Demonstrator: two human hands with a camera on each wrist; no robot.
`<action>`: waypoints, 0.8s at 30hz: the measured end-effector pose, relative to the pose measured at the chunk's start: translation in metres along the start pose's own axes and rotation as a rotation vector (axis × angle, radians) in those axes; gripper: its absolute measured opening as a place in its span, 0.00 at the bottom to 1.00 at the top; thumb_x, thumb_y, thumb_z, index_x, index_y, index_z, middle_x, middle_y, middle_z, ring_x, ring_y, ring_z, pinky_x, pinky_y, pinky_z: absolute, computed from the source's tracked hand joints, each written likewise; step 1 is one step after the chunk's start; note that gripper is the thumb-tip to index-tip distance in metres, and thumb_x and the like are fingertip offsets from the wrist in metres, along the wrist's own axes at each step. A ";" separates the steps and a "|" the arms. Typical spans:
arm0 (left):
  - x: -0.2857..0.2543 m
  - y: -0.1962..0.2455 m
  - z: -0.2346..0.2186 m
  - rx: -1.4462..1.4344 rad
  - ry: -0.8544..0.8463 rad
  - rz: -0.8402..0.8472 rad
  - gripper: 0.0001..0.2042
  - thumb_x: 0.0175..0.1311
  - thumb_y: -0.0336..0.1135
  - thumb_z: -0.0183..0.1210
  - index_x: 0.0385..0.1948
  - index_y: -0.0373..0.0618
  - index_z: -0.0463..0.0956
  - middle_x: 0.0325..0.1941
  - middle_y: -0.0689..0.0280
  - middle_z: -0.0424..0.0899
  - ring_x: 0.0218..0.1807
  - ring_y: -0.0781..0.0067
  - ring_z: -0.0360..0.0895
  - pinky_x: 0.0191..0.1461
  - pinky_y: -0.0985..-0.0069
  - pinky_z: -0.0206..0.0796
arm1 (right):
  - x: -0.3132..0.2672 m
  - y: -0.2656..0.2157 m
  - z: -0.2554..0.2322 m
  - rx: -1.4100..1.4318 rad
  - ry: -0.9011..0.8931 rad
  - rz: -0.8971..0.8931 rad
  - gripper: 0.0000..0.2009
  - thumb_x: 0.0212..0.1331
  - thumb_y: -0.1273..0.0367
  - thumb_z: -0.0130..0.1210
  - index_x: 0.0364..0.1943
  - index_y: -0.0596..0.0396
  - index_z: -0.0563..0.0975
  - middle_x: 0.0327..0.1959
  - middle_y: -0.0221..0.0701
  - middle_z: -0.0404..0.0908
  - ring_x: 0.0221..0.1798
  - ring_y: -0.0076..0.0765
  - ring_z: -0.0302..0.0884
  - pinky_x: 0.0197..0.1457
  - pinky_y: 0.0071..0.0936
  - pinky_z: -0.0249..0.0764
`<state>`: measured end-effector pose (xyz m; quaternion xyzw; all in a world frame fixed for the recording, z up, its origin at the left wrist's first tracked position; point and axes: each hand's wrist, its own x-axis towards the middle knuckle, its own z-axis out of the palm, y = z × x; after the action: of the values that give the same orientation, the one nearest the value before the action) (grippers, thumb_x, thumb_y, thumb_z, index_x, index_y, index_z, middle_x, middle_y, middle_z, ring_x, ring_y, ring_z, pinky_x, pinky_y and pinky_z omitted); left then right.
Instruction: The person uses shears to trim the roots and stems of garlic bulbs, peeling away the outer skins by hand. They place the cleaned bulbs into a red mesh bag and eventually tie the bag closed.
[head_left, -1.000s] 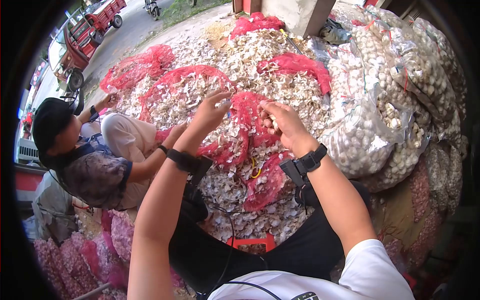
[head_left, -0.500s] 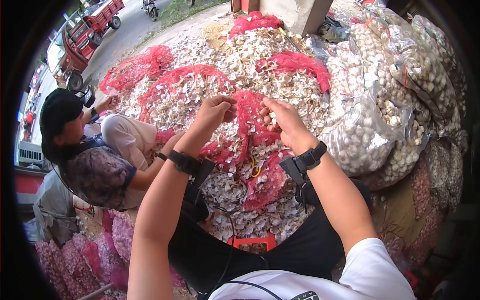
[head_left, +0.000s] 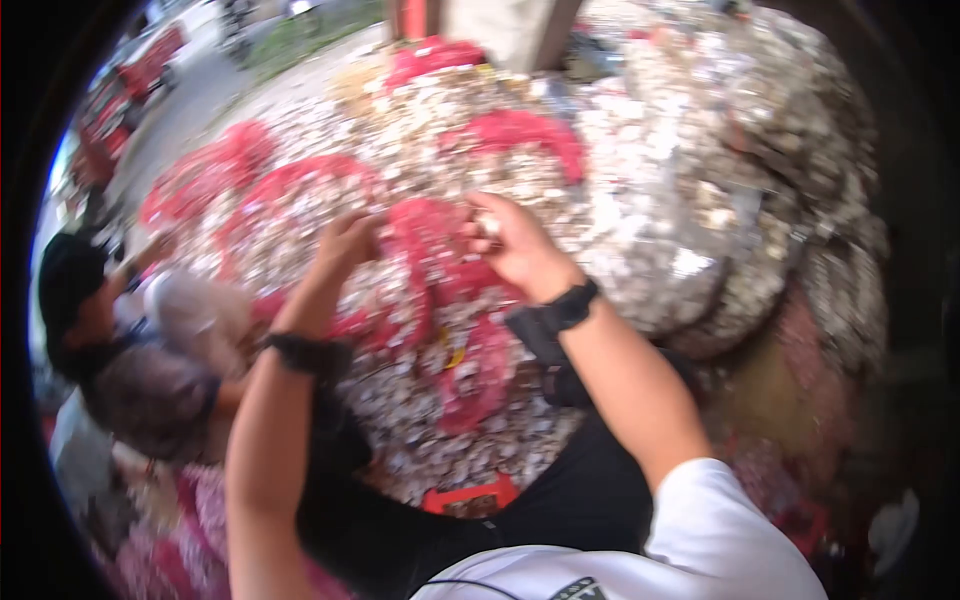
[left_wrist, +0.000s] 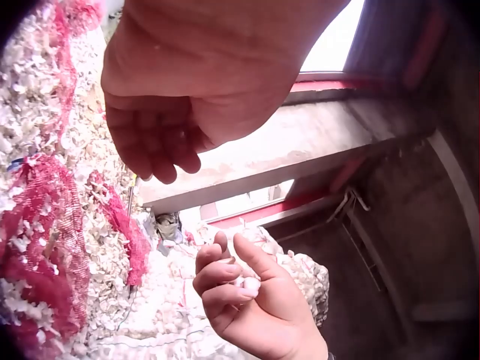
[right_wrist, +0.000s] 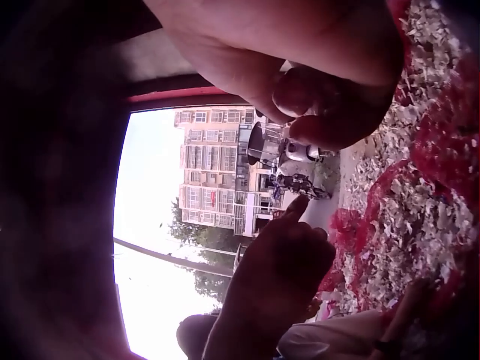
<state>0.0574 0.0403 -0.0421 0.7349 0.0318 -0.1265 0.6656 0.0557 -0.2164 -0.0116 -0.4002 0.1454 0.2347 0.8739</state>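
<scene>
My right hand (head_left: 520,250) curls its fingers round a few white garlic cloves (left_wrist: 250,285), which show between fingers and palm in the left wrist view. Left of it, at about the same height, is my left hand (head_left: 345,245), its fingers curled and no object visible in them. A gap separates the two hands. Beneath both spreads a heap of dry garlic peel and pieces (head_left: 410,130), with red mesh netting (head_left: 430,235) lying across it. The head view is blurred by motion.
Large clear bags of garlic bulbs (head_left: 660,260) are piled on the right. Another person (head_left: 150,390) in a dark cap sits close on the left. A red plastic stool (head_left: 470,495) shows between my knees. Beyond the heap stand a pillar (head_left: 500,30) and a road.
My left hand's fingers, spread a second ago, have curled in. The head view has swung, shifting the scene leftward. My right hand keeps its hold on the garlic cloves.
</scene>
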 end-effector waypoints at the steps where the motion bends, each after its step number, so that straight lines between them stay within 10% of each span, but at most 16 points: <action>1: -0.015 0.017 0.011 -0.043 0.045 0.023 0.12 0.69 0.39 0.53 0.41 0.40 0.80 0.25 0.72 0.75 0.28 0.79 0.74 0.37 0.79 0.69 | -0.001 -0.012 -0.007 0.053 -0.035 -0.008 0.07 0.66 0.66 0.54 0.34 0.52 0.72 0.26 0.28 0.75 0.23 0.20 0.69 0.18 0.17 0.60; 5: -0.007 0.009 0.011 -0.238 0.046 0.063 0.10 0.68 0.36 0.51 0.31 0.41 0.77 0.21 0.72 0.71 0.23 0.81 0.68 0.30 0.79 0.63 | -0.045 -0.063 -0.030 0.120 0.053 -0.219 0.13 0.67 0.57 0.52 0.29 0.47 0.69 0.22 0.24 0.71 0.16 0.19 0.61 0.15 0.17 0.52; 12: -0.014 0.011 0.008 -0.157 0.059 0.024 0.11 0.67 0.34 0.50 0.25 0.43 0.75 0.19 0.74 0.67 0.21 0.83 0.65 0.28 0.80 0.60 | -0.116 -0.127 -0.115 0.348 0.428 -0.489 0.14 0.68 0.65 0.50 0.26 0.57 0.71 0.29 0.32 0.75 0.24 0.24 0.70 0.28 0.18 0.73; 17: -0.023 0.009 0.010 -0.120 0.098 0.076 0.15 0.70 0.39 0.50 0.22 0.44 0.72 0.18 0.72 0.68 0.20 0.82 0.65 0.28 0.79 0.62 | -0.116 -0.179 -0.190 0.525 0.498 -0.574 0.18 0.69 0.64 0.47 0.20 0.56 0.66 0.10 0.30 0.59 0.21 0.34 0.69 0.45 0.42 0.81; 24: -0.022 0.000 0.009 -0.131 0.013 0.074 0.15 0.71 0.41 0.52 0.26 0.41 0.75 0.22 0.70 0.75 0.24 0.80 0.72 0.30 0.78 0.68 | -0.067 -0.197 -0.258 0.368 0.799 -0.570 0.16 0.70 0.59 0.40 0.44 0.59 0.71 0.47 0.36 0.70 0.50 0.43 0.72 0.63 0.54 0.71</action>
<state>0.0352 0.0336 -0.0376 0.6911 0.0172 -0.0946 0.7163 0.0857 -0.5463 -0.0215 -0.3222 0.3918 -0.2127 0.8351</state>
